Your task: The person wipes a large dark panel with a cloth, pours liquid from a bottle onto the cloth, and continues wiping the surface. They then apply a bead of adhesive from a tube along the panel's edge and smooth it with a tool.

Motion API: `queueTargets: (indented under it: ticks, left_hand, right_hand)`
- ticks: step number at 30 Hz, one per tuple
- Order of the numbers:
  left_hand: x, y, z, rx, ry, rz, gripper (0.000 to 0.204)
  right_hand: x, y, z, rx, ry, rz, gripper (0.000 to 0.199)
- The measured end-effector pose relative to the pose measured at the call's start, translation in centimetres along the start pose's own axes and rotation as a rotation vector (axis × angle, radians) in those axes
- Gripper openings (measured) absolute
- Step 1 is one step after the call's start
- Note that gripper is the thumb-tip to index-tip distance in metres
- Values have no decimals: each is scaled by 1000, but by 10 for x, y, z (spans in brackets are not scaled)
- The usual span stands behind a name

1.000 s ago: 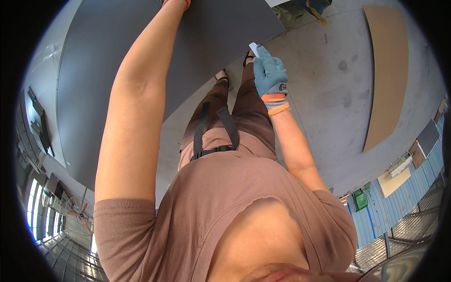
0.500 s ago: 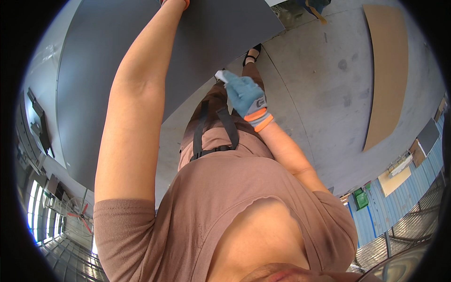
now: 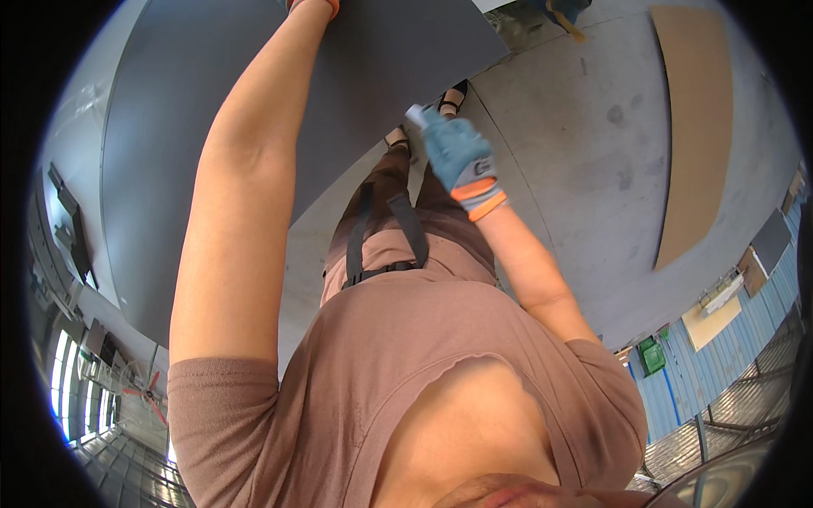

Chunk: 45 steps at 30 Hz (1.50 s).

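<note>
A large flat dark grey panel fills the upper left. Over its far part stretches my left arm, and only the orange cuff and a sliver of glove of my left hand show at the top edge. The fingers of that hand are out of the picture. My right hand, in a blue-grey glove with an orange cuff, is closed around a small white object, one end of which sticks out past the fingers. Its kind is not clear; the hand is slightly blurred. This hand is just right of the panel's near edge, above my legs.
A long brown board lies on the grey concrete floor at the right. Dark material with a tan strip is at the top, beyond the panel's corner. A green container stands near the blue wall, a red-bladed fan at lower left.
My right hand has moved a little away from my body and to the right, still gripping the white object. My left arm has stayed nearly in place.
</note>
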State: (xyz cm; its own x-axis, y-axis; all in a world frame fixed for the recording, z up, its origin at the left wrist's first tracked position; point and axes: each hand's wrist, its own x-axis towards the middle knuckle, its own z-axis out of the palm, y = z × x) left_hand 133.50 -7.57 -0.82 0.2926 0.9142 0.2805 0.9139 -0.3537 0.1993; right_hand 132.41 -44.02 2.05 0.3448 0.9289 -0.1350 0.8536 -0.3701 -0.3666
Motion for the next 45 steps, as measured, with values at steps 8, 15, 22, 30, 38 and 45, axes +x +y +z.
queueTargets:
  ticks: [8,15,22,30,38,45]
  left_hand:
    - [-1,-6,6,-12,70,33,53]
    - [7,-11,7,-87,26,50,55]
    - [11,-16,6,-13,62,41,54]
    - [21,87,2,-172,-48,183,72]
    - [36,167,49,-101,-197,159,67]
    - [86,183,17,-333,-313,23,48]
  right_hand:
    - [-32,-48,-11,599,-20,-53,38]
    - [-7,-15,-94,1440,-69,745,32]
    - [55,40,-143,1915,26,665,31]
    - [142,116,-188,2050,-215,582,34]
    - [217,178,-227,1909,-280,559,49]
    - [291,201,-222,1573,-76,542,40]
